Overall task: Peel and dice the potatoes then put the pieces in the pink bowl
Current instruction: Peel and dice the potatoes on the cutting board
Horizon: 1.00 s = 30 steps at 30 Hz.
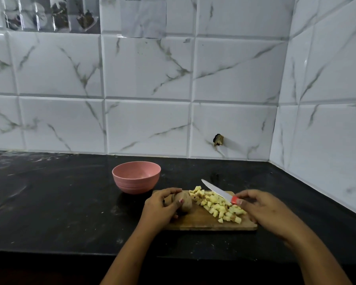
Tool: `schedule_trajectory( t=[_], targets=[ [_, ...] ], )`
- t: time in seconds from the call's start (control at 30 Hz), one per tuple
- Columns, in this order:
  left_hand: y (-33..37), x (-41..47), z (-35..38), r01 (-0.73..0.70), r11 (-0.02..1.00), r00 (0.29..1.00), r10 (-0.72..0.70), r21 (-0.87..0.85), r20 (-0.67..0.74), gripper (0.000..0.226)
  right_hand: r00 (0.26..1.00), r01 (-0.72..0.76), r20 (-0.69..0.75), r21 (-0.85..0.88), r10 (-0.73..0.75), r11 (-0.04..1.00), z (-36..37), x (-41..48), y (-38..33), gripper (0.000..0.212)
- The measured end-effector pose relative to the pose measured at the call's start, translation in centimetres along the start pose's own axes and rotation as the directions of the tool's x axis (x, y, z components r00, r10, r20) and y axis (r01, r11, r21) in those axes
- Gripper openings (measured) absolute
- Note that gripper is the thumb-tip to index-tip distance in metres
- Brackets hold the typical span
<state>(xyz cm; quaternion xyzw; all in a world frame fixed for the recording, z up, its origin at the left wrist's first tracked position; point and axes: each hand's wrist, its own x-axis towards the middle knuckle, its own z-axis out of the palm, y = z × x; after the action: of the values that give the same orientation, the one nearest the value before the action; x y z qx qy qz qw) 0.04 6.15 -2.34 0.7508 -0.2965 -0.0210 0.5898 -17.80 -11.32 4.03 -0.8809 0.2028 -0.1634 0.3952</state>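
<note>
The left hand (pixel 162 204) grips an unpeeled potato (pixel 185 201) at the left end of the board (pixel 201 224). The right hand (pixel 259 208) pinches the knife (pixel 216 190) by its handle above the diced pieces (pixel 218 205). Peel thinly, with the blade turned away from the holding hand. The pink bowl (pixel 136 178) stands just beyond the board's far left corner.

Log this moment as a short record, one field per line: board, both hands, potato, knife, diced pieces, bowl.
cutting board: wooden, on the black counter
left hand: holds the potato on the cutting board
potato: brown skin on where visible
right hand: pinches the knife by its red handle
knife: blade angled over the diced pieces
diced pieces: heaped on the cutting board's right half
pink bowl: upright behind the cutting board, no pieces visible inside
</note>
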Motion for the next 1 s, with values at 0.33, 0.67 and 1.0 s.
schedule_trajectory(
  t=[0.33,0.67,1.0],
  targets=[
    [-0.4,0.2,-0.1,-0.028,0.991,0.999,0.030,0.133,-0.013,0.033,0.995,0.097,0.050,-0.318,-0.085,0.943,8.3,0.6,-2.5,0.015],
    [-0.4,0.5,0.1,-0.092,0.980,0.996,0.094,0.176,-0.003,0.036,0.999,0.022,0.046,-0.458,-0.001,0.889,10.3,1.5,-3.5,0.023],
    [-1.0,1.0,-0.2,-0.114,0.973,0.993,0.116,0.201,0.003,0.037,0.981,-0.109,0.083,-0.501,0.173,0.858,10.3,3.4,-6.1,0.034]
  ],
)
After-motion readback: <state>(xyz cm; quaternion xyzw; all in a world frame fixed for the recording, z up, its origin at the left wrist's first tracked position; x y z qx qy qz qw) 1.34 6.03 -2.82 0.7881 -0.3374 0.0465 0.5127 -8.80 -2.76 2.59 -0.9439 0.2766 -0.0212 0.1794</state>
